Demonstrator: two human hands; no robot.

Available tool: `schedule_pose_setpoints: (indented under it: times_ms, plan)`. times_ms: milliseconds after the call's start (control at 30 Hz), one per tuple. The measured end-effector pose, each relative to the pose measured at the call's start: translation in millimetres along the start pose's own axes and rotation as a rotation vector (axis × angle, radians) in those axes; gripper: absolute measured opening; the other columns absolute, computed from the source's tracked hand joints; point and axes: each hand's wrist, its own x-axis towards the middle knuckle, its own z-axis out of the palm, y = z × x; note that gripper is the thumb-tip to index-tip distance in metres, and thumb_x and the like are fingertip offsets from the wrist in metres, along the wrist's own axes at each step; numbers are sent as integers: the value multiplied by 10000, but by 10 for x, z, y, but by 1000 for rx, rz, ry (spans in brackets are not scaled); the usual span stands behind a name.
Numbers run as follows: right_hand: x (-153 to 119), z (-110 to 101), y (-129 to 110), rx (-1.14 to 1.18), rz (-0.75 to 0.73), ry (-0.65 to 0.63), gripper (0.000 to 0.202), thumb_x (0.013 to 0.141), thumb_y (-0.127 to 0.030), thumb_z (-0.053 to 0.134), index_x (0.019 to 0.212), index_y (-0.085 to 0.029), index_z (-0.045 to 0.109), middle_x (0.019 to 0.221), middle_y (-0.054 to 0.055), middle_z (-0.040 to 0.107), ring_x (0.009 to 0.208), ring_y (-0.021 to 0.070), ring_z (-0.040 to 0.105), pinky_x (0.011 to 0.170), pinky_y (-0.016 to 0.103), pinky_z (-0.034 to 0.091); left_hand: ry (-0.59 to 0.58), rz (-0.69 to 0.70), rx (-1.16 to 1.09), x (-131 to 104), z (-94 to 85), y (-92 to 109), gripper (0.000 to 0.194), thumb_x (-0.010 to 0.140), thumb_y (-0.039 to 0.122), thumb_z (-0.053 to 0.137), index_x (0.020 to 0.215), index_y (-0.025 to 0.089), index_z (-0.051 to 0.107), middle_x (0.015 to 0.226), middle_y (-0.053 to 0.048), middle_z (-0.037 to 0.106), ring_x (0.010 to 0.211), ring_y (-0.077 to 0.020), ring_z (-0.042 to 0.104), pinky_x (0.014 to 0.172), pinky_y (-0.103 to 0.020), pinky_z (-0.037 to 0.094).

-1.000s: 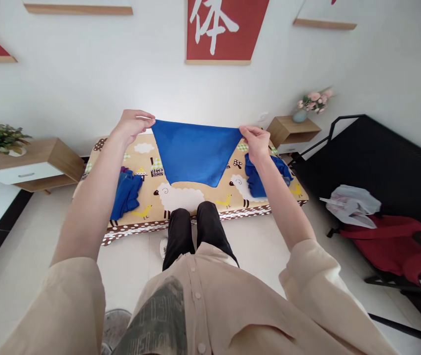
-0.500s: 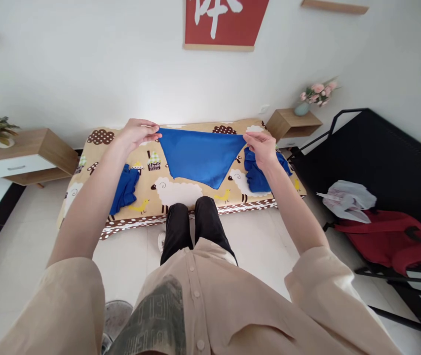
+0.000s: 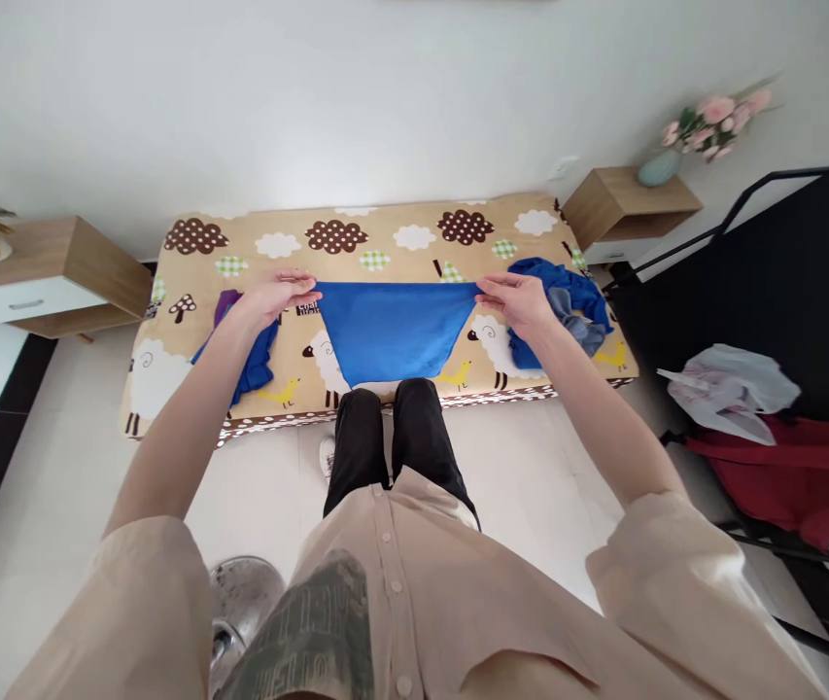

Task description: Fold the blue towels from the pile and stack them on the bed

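1. A blue cloth [image 3: 397, 331] is stretched above the patterned bed [image 3: 394, 226], long axis running left to right
2. Its top corners are pinched by left hand [image 3: 279, 296] and right hand [image 3: 520, 299], cloth hanging between

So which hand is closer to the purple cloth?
Left. The left hand pinches the left corner of the blue cloth, just right of the purple cloth; the right hand pinches the right corner, much farther right.

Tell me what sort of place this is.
Probably a bedroom: there's a low bed with a sheep-print cover, flanked by nightstands, with flowers above the right-hand one.
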Motion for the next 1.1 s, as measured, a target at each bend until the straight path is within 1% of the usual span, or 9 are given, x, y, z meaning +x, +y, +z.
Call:
schedule_pose_setpoints:
  times_ms: [167,333,433,533,600,700,933,1000,1100]
  plan:
    - [670,328,406,-11,50,35,263,723,-248,968,812,-173,732,753,20,743,673,142,752,744,264,692,64,-19,-10,674,76,-305,193,802,84,871,879,122,698,964,-125,731,1018,-280,784,1050,-457,635]
    - [1350,701,563,-37,-41,38,180,817,-251,876,858,-181,715,788,29,745,710,142,744,809,288,667,204,171,-3,1349,130,-298,211,783,137,882,850,144,682,811,-79,703,823,-220,775,956,-441,663]
    - [1573,813,585,-47,-196,28,210,851,-348,843,909,-205,700,817,27,743,766,162,749,826,314,649,232,356,13,1510,60,-272,205,794,216,862,912,149,708,846,-71,723,803,-199,768,907,-399,664]
    - [1561,826,724,-63,-280,10,236,856,-408,818,913,-214,696,831,28,741,762,165,733,802,315,628,265,445,60,1418,-28,-452,205,799,238,816,962,148,730,887,-64,744,805,-186,766,885,-366,650]
    - [1440,796,941,-91,-270,-26,263,829,-436,824,898,-214,701,828,29,740,751,163,718,788,313,614,289,428,102,1271,-56,-747,207,792,240,787,971,147,739,877,-59,753,791,-182,759,863,-354,640]
    - [1169,714,1462,-156,-144,-115,303,753,-459,859,861,-214,716,813,28,739,754,163,698,776,311,593,314,293,177,1038,-24,-1418,245,786,260,748,1002,143,750,881,-73,768,789,-191,743,809,-337,626]
    - [539,540,2964,-358,366,-172,282,635,-320,924,692,-203,674,706,28,713,740,186,660,726,310,537,211,-176,325,645,263,-3129,262,799,262,734,1043,170,719,1009,-121,779,1028,-258,744,947,-351,572]
    - [440,528,3279,-368,465,-148,328,612,-291,942,676,-210,631,673,15,693,719,187,649,700,309,521,182,-258,291,558,335,-3434,264,798,293,756,1031,179,703,1033,-127,778,1068,-266,745,967,-356,572]
    - [382,543,3566,-284,472,-49,387,613,-310,947,722,-219,587,711,4,691,720,170,639,706,299,519,209,-307,203,488,391,-3679,294,807,349,763,1037,187,678,1075,-125,775,1107,-264,744,939,-341,590]
